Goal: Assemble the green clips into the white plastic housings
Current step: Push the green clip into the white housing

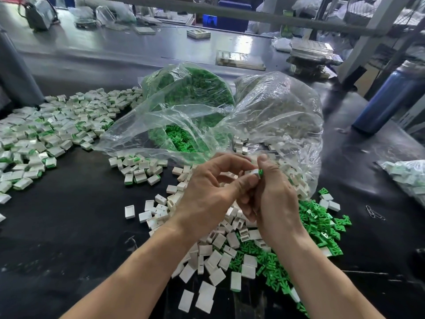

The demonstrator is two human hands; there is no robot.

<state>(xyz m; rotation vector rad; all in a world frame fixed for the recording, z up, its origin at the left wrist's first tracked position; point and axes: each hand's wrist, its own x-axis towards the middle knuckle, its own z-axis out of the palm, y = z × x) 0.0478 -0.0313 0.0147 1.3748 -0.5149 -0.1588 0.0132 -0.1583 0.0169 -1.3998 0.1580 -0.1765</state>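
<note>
Pinched between both hands, above the middle of the desk [69, 226]: one white housing [254, 173] with a green clip [260, 173] showing at its right end. Left hand [207, 192] with thumb and forefinger curled round the housing from the left, remaining fingers [226, 178] bent behind it. Right hand [273, 199] grasping the clip end, thumb upright on the far side, other fingers curled beneath. Both forearms raised from the near edge, wrists converging. Under the hands, a heap of loose white housings [218, 254]; to the near right, scattered green clips [317, 224]. Just beyond, a clear plastic bag [184, 116] of green clips beside a second clear bag [282, 111] of white parts. Far left, a spread of assembled pieces [46, 132]. At far right, a blue bottle [388, 100]; nearer, paper clips [374, 212]
</note>
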